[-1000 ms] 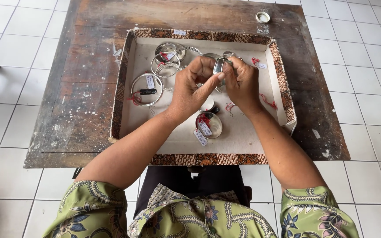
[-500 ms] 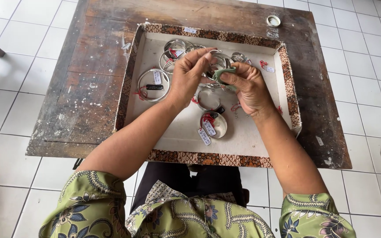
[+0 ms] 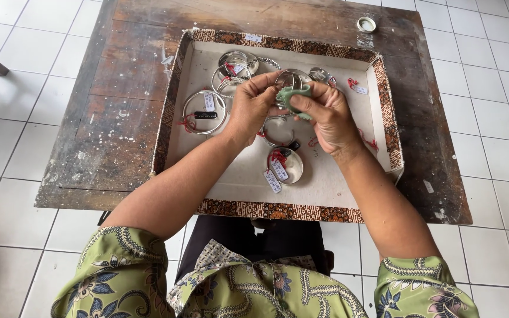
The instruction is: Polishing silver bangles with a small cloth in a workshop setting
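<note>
Silver bangles [image 3: 204,112] around both hands [image 3: 253,106] inside patterned tray [image 3: 278,209]

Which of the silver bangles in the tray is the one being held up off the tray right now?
The bangle pinched in the left hand, with the right hand pressing a green cloth against it. All other bangles lie flat in the tray.

Shiny metal bangle [image 3: 290,79], green cloth [image 3: 294,95], worn wooden table [image 3: 119,106]
</note>
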